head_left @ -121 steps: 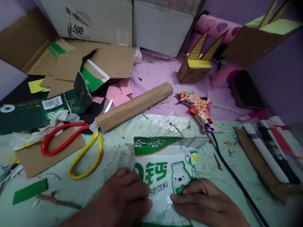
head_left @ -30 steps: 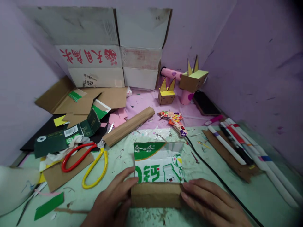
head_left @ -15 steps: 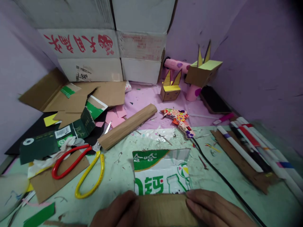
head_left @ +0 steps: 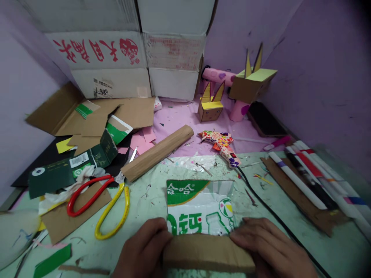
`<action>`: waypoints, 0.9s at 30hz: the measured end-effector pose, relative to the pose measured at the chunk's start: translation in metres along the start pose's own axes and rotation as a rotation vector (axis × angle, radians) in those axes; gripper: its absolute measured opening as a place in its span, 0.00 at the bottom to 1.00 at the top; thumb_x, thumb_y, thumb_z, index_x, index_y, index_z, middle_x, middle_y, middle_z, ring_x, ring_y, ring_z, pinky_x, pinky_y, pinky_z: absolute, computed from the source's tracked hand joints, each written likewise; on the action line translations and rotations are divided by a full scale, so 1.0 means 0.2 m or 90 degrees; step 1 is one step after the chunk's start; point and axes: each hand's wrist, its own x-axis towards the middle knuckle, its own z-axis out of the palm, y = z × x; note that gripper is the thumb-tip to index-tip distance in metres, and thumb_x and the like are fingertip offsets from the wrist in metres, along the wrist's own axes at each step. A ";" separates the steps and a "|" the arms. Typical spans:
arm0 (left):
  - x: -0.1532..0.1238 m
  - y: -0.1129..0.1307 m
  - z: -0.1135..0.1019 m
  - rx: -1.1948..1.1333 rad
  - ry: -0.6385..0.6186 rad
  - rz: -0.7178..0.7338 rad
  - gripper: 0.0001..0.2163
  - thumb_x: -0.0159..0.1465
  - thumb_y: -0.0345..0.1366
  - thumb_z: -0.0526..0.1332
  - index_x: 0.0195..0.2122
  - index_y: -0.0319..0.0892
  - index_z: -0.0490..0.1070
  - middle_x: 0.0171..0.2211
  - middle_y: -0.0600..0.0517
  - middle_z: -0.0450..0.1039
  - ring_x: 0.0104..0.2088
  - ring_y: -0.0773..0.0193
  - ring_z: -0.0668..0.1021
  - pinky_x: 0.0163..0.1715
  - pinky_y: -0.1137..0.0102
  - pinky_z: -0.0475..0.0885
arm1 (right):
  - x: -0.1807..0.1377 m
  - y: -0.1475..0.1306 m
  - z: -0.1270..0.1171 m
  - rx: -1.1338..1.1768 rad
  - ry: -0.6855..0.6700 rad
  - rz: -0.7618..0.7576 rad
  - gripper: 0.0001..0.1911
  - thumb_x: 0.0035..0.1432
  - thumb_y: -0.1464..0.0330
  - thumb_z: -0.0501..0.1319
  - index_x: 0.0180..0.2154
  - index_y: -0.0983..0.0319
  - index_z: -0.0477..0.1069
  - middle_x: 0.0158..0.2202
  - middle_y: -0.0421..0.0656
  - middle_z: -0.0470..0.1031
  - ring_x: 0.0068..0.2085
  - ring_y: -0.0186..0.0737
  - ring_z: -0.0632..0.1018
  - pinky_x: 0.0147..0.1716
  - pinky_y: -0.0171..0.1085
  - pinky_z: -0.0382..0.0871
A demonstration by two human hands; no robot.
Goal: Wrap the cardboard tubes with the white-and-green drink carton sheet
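A white and green printed cardboard sheet (head_left: pixel 199 204) lies flat on the green mat in front of me. Its near edge is folded up and over, showing a brown cardboard strip (head_left: pixel 207 256). My left hand (head_left: pixel 143 251) grips the strip's left end with thumb and fingers closed on it. My right hand (head_left: pixel 269 251) presses on and holds the strip's right end, fingers curled over it.
Red and yellow scissors (head_left: pixel 101 204) lie left of the sheet. A folded brown cardboard bar (head_left: pixel 158 152) and a patterned glue gun (head_left: pixel 222 144) with a black cable lie behind it. Markers (head_left: pixel 307 175) lie at right. Cardboard scraps, stacked boxes (head_left: pixel 121 58) and small cardboard figures (head_left: pixel 210 106) fill the back.
Four seconds ago both hands pressed flat on the printed sheet. Since then the near edge has been folded up into a brown strip, and my hands have drawn slightly nearer to me with it.
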 end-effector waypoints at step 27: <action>0.18 0.03 -0.06 -0.255 -0.107 -0.149 0.09 0.48 0.24 0.55 0.18 0.39 0.72 0.27 0.49 0.71 0.29 0.63 0.75 0.28 0.70 0.67 | 0.09 -0.05 0.01 0.047 -0.122 0.404 0.09 0.43 0.78 0.56 0.23 0.60 0.71 0.34 0.43 0.73 0.38 0.44 0.71 0.37 0.41 0.63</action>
